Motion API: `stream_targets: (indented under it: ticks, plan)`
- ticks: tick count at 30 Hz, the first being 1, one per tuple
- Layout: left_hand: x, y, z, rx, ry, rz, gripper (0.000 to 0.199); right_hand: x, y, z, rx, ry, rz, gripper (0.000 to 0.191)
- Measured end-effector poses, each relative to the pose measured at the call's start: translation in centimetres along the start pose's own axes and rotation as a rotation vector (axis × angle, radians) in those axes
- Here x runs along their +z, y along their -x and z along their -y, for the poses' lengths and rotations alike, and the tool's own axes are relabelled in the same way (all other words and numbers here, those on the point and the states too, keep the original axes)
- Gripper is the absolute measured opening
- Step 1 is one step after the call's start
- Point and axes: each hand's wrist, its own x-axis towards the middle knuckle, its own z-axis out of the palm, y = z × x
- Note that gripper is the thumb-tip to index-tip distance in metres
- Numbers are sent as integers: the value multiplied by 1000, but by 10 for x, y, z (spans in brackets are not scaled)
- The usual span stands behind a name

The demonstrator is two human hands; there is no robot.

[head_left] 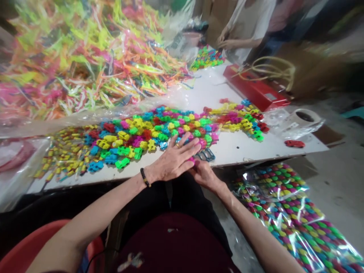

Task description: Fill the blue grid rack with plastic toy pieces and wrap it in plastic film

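Observation:
My left hand [178, 157] lies palm down with fingers spread over the near edge of a heap of small plastic toy cars [145, 134]. A ring and a dark beaded bracelet show on it. My right hand [207, 174] is closed at the table edge, its fingers around a small pink toy car [192, 161] that my left hand partly hides. Just beyond the right hand lies a dark blue frame-like plastic piece [206, 154]. Pink and green cars in clear plastic sit in front of my left fingertips.
Small yellow pieces [62, 153] lie left on the white table [244, 149]. Behind is a big pile of bright plastic strips [93, 57]. A red device [256, 87], a tape roll [304, 117] and a red car [295, 143] stand right. Bagged cars [295, 216] lie below. Another person [241, 30] stands behind.

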Motion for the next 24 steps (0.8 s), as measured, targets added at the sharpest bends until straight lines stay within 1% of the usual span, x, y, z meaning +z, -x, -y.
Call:
stream_targets:
  ticks: [2,4,5,6,7,8,9,10,11,12,14,16,18,20,21,23,24]
  plan:
    - [1,-1,-6,11,-26,-8,58,-10,5,-2,50,-104,55,14]
    - [4,-2,-8,4,-41,-18,56,-32,10,-7,108,-237,125,11]
    - [5,-2,-8,0,-42,-23,55,-47,11,-12,146,-284,119,15]
    - [6,-2,-8,1,-39,-26,54,-64,10,-17,188,-303,57,19]
    - [7,-2,-7,3,-34,-27,53,-81,5,-22,228,-290,-64,21]
    - [7,-2,-7,4,-29,-26,52,-97,-3,-28,263,-236,-214,22]
    - [7,-2,-7,3,-27,-25,52,-111,-15,-34,291,-134,-357,21]
    - [7,-2,-7,0,-27,-25,51,-122,-30,-39,309,-5,-452,20]
    - [6,-2,-7,-5,-29,-23,50,-129,-49,-43,321,134,-491,19]
    - [6,-2,-8,-9,-32,-22,50,-132,-69,-47,333,265,-471,19]
    - [6,-3,-8,-12,-41,-24,50,-130,-112,-51,352,410,-400,19]
    - [7,-3,-8,-9,-48,-30,50,-123,-149,-53,391,459,-366,17]
    - [8,-2,-8,-6,-58,-36,51,-117,-177,-56,449,502,-347,18]
    - [8,-2,-8,-4,-66,-36,51,-118,-191,-59,500,527,-336,21]
    - [8,-2,-9,-4,-68,-33,52,-121,-193,-60,514,529,-330,21]
    - [8,-2,-10,-8,-65,-27,52,-132,-186,-63,518,517,-311,17]
    - [8,-2,-11,-10,-56,-26,52,-139,-177,-64,509,503,-298,18]
